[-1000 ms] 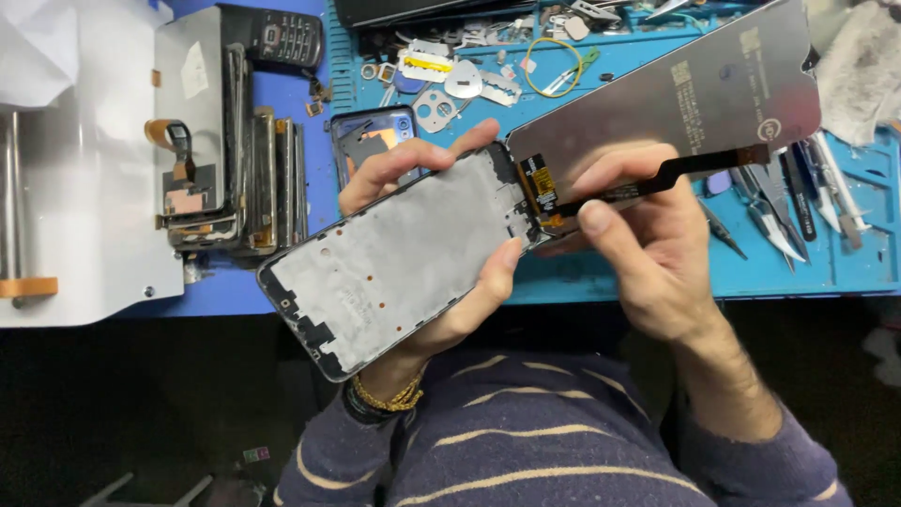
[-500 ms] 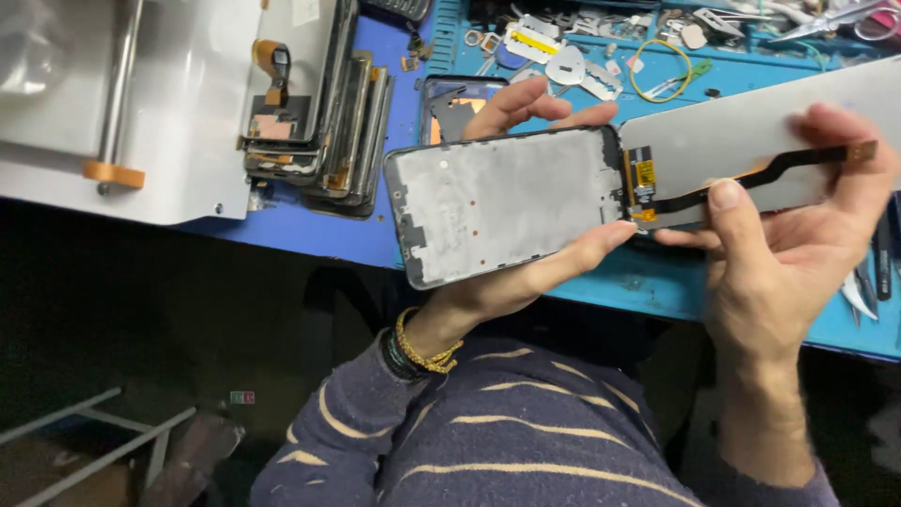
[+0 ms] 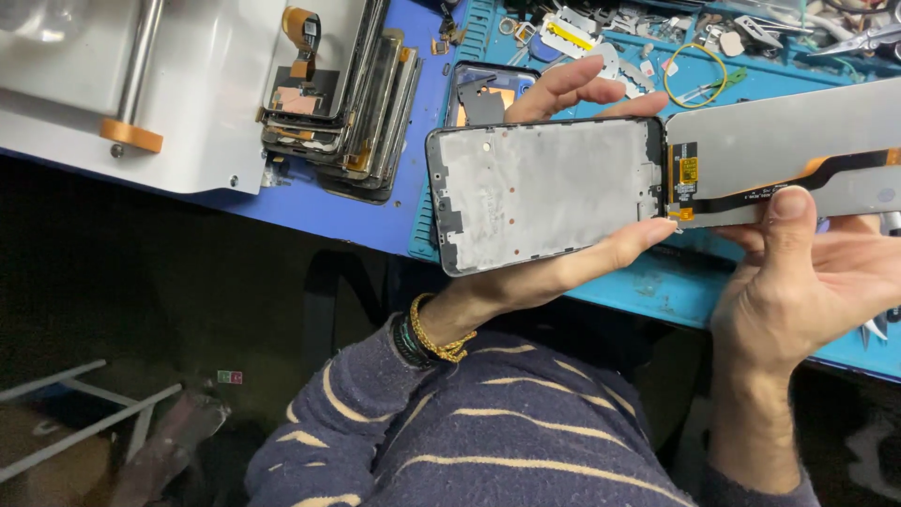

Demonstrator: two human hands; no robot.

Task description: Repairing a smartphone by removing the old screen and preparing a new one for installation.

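Observation:
My left hand holds a grey phone frame from below, thumb along its near edge and fingers curling over the far edge. The frame lies level, its bare metal inside facing up. My right hand grips a grey display panel just right of the frame, thumb pressed on its near edge. A black and orange flex cable runs along the panel's back to the frame's right end.
A stack of phone frames leans against a white machine at the upper left. A teal work mat carries another phone body, small parts, a yellow wire loop and tweezers. Dark floor lies below.
The frame and panel have swung from a tilt to nearly level and now sit further right. The view has shifted, showing more of the white machine and floor.

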